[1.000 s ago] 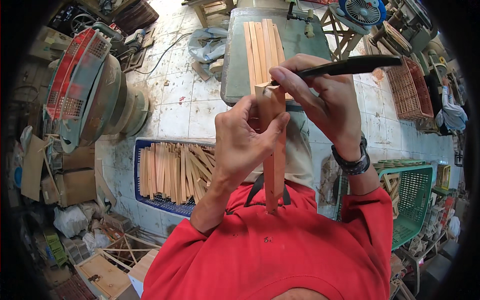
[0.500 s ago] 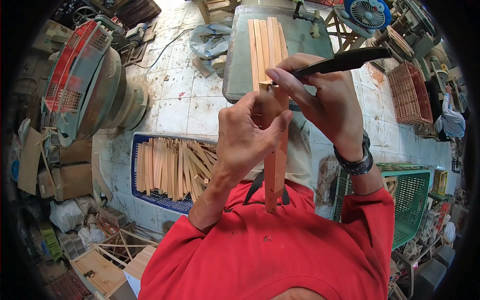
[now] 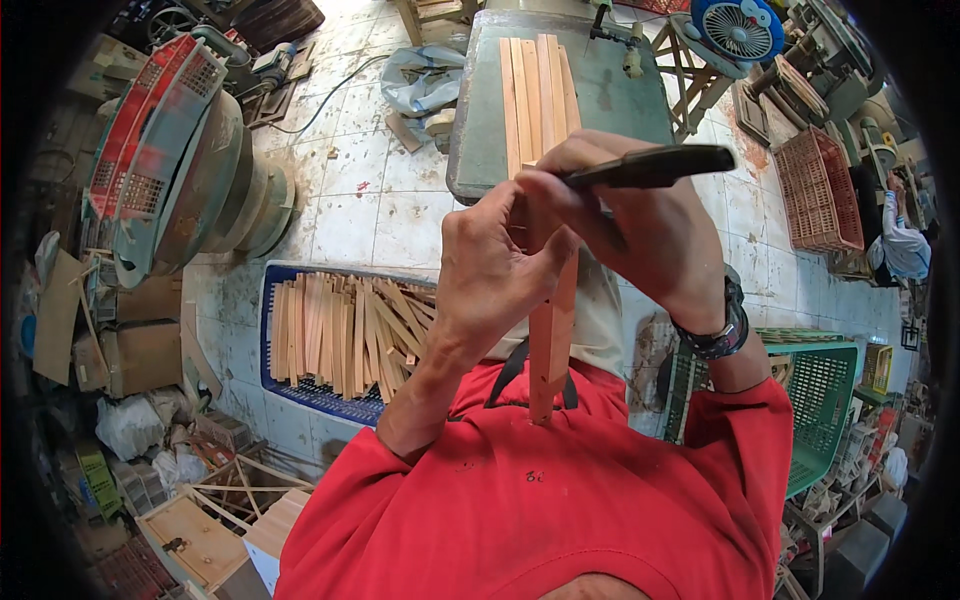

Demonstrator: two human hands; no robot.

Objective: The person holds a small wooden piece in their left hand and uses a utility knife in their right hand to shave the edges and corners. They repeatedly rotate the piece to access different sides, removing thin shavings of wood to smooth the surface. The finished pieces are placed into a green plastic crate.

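Note:
My left hand (image 3: pixel 490 265) is closed round an upright wooden stick (image 3: pixel 550 340), whose lower end rests against the red shirt. My right hand (image 3: pixel 645 235) grips a long black-handled tool (image 3: pixel 680 163) at the stick's upper end; the tool's tip is hidden behind my fingers. Just beyond both hands, several pale wooden strips (image 3: pixel 535 90) lie side by side on a green-grey table (image 3: pixel 480 140).
A blue basket (image 3: pixel 267 340) of loose strips sits at lower left. Machinery with a red crate (image 3: pixel 155 120) stands left. At right are a green crate (image 3: pixel 835 400), pink crate (image 3: pixel 820 190), fan (image 3: pixel 730 35) and another person's sleeve and arm (image 3: pixel 900 240) at the far edge.
The black tool's outer end has swung down and leftward. My right hand has rolled over the stick's top, covering the tip. My left hand keeps its grip with little movement.

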